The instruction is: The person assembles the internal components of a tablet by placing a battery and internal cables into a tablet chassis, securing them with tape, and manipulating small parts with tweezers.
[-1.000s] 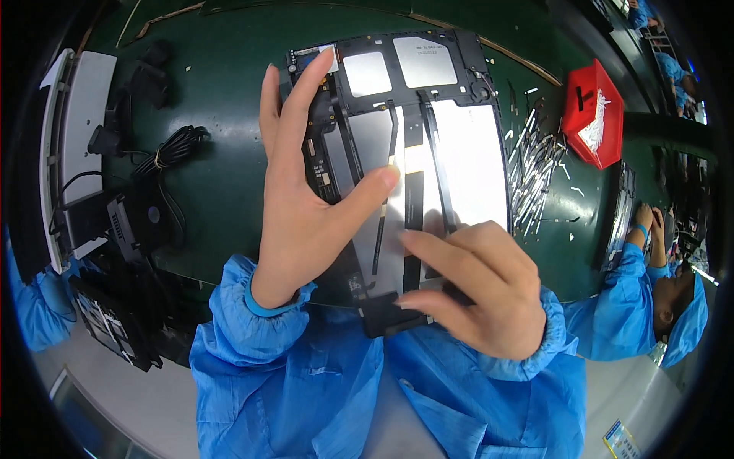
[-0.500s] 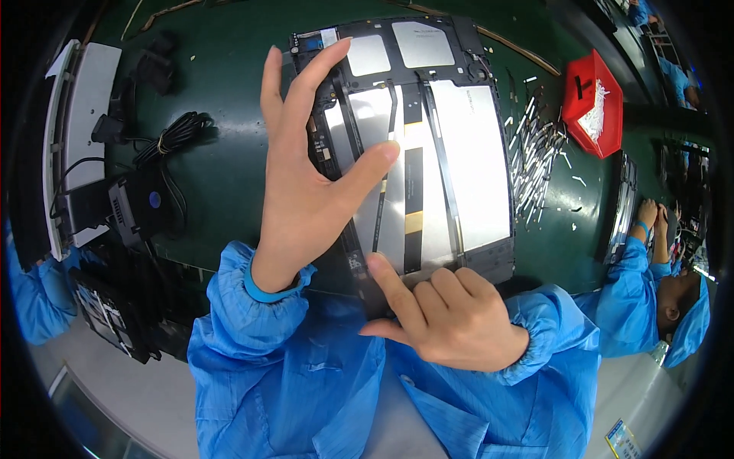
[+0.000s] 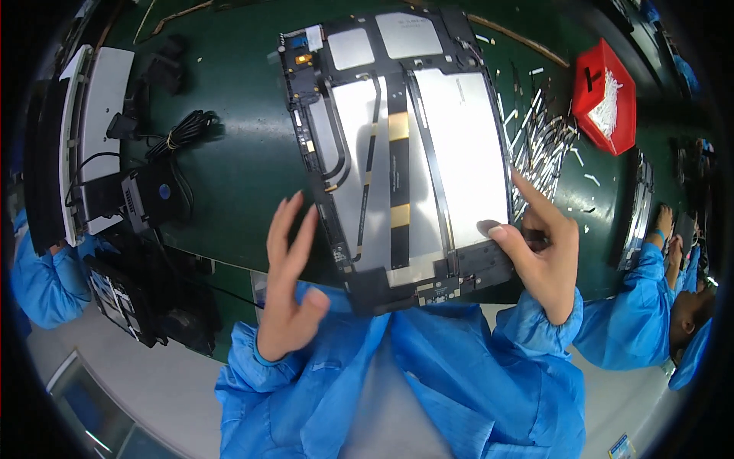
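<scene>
In front of me is an opened tablet (image 3: 459, 153) with its back off, showing large silver battery cells and a black frame. Black ribbon cables run lengthwise over the cells, the widest a black strip (image 3: 399, 172) with gold-coloured bands. My right hand (image 3: 547, 252) grips the tablet's lower right edge, thumb on top and fingers at the side, partly hidden. Just off the lower left edge, my left hand (image 3: 289, 287) is open with its fingers apart and appears to hold nothing. A small circuit board (image 3: 447, 289) shows at the tablet's near edge.
Right of the tablet lie a pile of thin strips (image 3: 543, 149) and a red bin (image 3: 631, 115) of white pieces. To the left are a coiled black cable (image 3: 183, 131), a black box-shaped device (image 3: 157, 200) and white panels (image 3: 107, 84). A co-worker's hands (image 3: 667, 241) work at far right.
My left hand has come off the tablet's face to beside its left edge. My right hand has left the lower ribbon cable area and taken hold of the right edge.
</scene>
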The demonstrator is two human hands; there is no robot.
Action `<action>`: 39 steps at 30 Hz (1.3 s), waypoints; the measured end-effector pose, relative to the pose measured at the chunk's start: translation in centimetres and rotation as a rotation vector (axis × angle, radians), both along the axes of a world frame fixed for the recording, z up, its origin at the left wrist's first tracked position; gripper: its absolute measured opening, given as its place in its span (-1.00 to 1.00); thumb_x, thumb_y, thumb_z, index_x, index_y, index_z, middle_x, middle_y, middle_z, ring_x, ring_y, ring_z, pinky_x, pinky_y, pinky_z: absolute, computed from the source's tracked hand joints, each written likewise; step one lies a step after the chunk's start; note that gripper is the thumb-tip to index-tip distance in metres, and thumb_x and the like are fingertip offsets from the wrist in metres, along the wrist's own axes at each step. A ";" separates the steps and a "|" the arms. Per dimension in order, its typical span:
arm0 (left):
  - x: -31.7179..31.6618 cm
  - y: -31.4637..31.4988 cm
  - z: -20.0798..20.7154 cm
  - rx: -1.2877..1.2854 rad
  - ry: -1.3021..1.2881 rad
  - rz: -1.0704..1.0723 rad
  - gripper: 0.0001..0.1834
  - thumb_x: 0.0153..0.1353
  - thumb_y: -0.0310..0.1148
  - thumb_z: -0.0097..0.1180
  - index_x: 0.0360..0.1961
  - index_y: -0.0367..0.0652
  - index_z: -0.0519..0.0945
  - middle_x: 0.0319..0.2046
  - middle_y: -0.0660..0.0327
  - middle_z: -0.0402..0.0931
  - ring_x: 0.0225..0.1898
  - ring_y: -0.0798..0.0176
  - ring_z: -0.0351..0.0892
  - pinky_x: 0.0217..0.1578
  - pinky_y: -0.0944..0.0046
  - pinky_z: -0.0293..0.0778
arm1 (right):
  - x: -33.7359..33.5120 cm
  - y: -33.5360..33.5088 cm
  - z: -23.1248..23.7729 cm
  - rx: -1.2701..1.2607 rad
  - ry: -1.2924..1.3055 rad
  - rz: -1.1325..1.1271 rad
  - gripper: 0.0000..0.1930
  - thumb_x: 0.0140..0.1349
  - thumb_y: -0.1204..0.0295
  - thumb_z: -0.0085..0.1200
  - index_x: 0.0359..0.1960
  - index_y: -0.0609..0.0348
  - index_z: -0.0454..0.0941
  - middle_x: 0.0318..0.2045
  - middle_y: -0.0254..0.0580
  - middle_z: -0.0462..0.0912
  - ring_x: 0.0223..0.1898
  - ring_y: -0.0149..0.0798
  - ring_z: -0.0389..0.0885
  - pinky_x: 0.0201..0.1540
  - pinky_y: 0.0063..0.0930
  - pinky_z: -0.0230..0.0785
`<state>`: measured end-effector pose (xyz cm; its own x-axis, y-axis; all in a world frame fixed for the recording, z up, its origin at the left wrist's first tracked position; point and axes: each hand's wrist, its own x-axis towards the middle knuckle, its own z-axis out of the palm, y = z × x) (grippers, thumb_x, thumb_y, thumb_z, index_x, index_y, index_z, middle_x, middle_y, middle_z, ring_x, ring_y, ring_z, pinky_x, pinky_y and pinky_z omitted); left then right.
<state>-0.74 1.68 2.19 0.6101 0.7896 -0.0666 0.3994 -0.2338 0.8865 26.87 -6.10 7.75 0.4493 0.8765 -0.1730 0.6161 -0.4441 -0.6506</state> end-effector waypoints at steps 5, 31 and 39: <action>2.7 -1.9 1.6 -0.154 -0.169 0.108 -0.05 0.03 -0.01 0.22 0.29 -0.38 0.09 0.31 -0.17 -0.12 0.35 -0.03 -0.09 0.27 0.07 -0.07 | 0.4 -0.8 -1.2 0.130 0.281 0.017 -0.38 0.05 0.32 0.26 0.11 0.41 0.37 -0.80 -0.31 0.33 -0.69 -0.60 0.23 -0.63 -0.68 0.16; 22.2 32.7 3.9 -0.454 -0.275 0.183 -0.50 0.37 -0.25 -0.22 0.28 -0.17 0.17 0.28 0.07 0.14 0.31 0.20 0.09 0.23 0.26 0.09 | 5.2 -4.6 -3.5 0.243 0.186 -0.316 -0.75 0.14 0.45 0.12 -0.18 0.30 0.46 -0.59 0.07 0.56 -0.57 -0.01 0.57 -0.53 -0.26 0.35; 7.4 17.0 5.6 -0.497 -0.584 0.047 -0.47 0.33 -0.23 -0.15 0.25 -0.28 0.16 0.21 -0.05 0.19 0.26 0.04 0.16 0.26 0.11 0.10 | 7.9 -0.9 -5.1 -0.044 -0.213 -0.239 -0.80 0.08 0.37 0.14 -0.40 0.26 0.45 -0.67 0.06 0.53 -0.58 0.07 0.53 -0.50 -0.19 0.34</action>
<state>6.71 18.64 7.83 0.6216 0.7772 -0.0978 -0.1665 0.2531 0.9530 34.76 -6.96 2.60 0.6719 0.7353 -0.0884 0.6111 -0.6179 -0.4948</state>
